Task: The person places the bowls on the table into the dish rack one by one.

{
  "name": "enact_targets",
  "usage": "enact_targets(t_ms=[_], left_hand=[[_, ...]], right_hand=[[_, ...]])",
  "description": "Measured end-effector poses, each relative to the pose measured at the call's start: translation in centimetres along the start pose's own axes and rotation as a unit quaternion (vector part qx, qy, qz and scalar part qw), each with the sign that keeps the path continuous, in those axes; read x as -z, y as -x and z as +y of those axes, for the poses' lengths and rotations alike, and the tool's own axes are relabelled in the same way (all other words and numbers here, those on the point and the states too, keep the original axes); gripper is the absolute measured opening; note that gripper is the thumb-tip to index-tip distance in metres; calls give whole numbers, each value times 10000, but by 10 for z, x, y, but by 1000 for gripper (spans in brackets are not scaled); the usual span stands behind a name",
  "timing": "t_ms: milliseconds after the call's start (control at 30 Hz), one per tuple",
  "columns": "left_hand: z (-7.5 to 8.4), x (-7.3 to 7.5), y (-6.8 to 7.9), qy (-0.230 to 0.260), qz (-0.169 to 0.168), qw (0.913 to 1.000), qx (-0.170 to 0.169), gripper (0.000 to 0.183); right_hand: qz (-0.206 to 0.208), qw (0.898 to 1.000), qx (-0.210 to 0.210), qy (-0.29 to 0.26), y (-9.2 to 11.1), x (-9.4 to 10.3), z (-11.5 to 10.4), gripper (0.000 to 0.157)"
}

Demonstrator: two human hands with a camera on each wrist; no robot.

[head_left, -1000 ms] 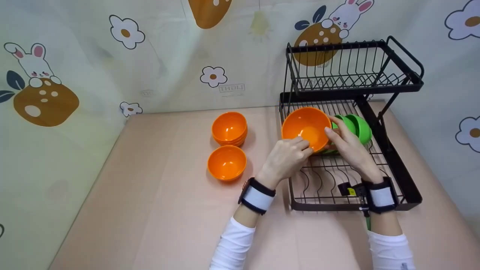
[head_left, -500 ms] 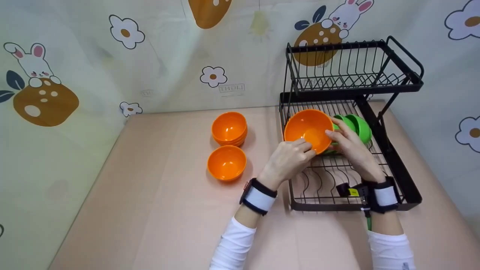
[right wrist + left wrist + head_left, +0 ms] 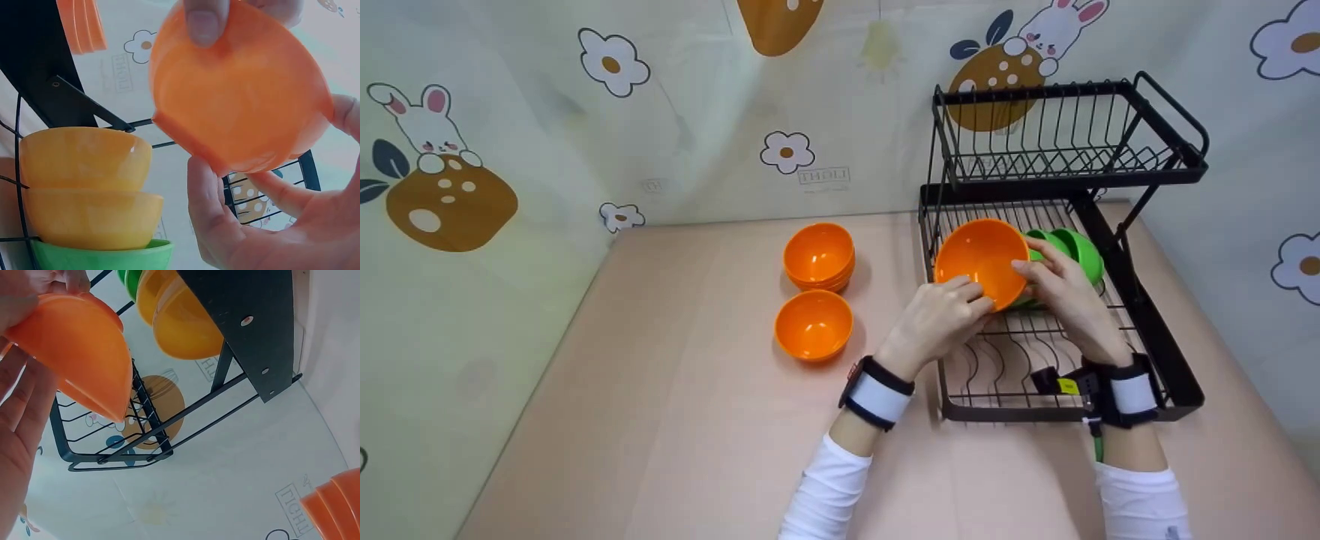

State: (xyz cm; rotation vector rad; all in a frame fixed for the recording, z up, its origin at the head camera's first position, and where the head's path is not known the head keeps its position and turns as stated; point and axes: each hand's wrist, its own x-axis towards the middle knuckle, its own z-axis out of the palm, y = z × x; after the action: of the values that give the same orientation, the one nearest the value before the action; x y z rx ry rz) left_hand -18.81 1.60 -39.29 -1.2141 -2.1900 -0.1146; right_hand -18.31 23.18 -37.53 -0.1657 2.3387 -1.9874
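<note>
Above the lower tier of a black dish rack (image 3: 1054,413), an orange bowl (image 3: 976,251) is tilted, its inside facing the head camera. My left hand (image 3: 939,319) pinches its near rim. At its right side, my right hand (image 3: 1072,304) holds the edge between thumb and fingers. Green bowls (image 3: 1085,259) stand on edge in the rack, just behind the right hand. Both wrist views also show yellow bowls (image 3: 93,219) nested beside a green one; the held bowl hides them from the head view.
Left of the rack, a stack of orange bowls (image 3: 819,255) stands on the table, with another orange bowl (image 3: 814,327) in front of it. The rack's upper tier (image 3: 1069,180) overhangs the back of the lower one. A patterned sheet (image 3: 697,112) covers the walls.
The orange bowl has shifted slightly to the right and toward the person, with both hands keeping hold of it. The other bowls and the rack have stayed put.
</note>
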Motion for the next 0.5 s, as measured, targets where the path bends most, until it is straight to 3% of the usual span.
enact_targets(t_ms=[133, 267, 400, 500], left_hand=[[-2, 2, 1, 315, -237, 9988, 288, 16], [-4, 3, 4, 375, -680, 9939, 784, 25], [-4, 3, 6, 348, -1231, 9822, 1375, 30], [-3, 3, 7, 399, -1731, 9664, 1860, 29]], right_hand=[[70, 9998, -14, 195, 2, 3, -3, 57], [220, 9970, -43, 736, 4, 7, -5, 58], [218, 9885, -34, 1494, 7, 9, -7, 61], [147, 9814, -75, 1913, 8, 9, -9, 66]])
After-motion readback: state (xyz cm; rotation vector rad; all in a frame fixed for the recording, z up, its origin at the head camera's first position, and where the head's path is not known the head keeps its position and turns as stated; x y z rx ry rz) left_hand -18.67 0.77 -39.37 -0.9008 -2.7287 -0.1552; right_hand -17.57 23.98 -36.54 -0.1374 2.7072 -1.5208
